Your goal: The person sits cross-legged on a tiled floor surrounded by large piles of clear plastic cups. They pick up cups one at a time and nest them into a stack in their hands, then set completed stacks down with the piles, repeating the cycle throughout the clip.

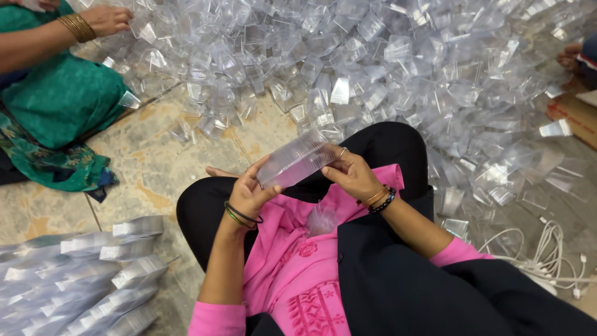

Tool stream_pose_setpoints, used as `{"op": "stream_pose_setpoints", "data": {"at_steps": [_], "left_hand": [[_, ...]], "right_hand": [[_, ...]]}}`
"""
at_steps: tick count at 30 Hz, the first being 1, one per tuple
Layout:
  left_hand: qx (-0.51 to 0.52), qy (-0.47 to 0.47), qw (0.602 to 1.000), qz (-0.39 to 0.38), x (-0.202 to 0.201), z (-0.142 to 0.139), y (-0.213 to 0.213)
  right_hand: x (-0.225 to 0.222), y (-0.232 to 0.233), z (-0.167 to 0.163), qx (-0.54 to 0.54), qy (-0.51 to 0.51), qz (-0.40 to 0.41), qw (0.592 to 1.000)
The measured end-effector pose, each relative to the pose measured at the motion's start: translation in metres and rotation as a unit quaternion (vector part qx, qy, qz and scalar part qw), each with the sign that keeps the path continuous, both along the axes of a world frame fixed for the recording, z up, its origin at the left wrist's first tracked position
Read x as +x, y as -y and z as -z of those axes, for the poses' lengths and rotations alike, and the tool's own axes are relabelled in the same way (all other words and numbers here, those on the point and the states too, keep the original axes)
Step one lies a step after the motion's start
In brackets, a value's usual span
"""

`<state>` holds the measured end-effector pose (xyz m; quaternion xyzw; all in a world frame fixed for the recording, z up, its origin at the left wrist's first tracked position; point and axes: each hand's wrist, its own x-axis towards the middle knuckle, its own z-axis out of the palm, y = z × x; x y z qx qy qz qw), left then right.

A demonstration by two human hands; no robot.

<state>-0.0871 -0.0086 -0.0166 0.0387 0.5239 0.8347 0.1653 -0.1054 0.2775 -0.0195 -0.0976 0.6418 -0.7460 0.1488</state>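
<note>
Both my hands hold a stack of nested clear plastic cups (295,163) lying sideways above my lap. My left hand (249,190) grips its near end, fingers curled around it. My right hand (349,173) pinches the far end from the other side. I sit cross-legged in black trousers and a pink top. One loose clear cup (321,219) rests on my lap below the stack.
A large heap of loose clear plastic cups (385,68) covers the floor ahead. Finished long stacks (93,274) lie at lower left. A co-worker's hand (106,20) with gold bangles reaches into the heap at upper left. White cables (547,249) lie at right.
</note>
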Motion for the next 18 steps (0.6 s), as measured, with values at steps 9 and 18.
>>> {"op": "stream_pose_setpoints", "data": {"at_steps": [9, 18], "left_hand": [[-0.042, -0.139, 0.989, -0.007, 0.04, -0.015, -0.015], [0.349, 0.267, 0.865, 0.241, 0.064, 0.007, -0.014]], "right_hand": [[0.015, 0.009, 0.011, -0.11, 0.001, -0.024, 0.994], [0.032, 0.035, 0.003, 0.017, -0.081, -0.219, 0.972]]}}
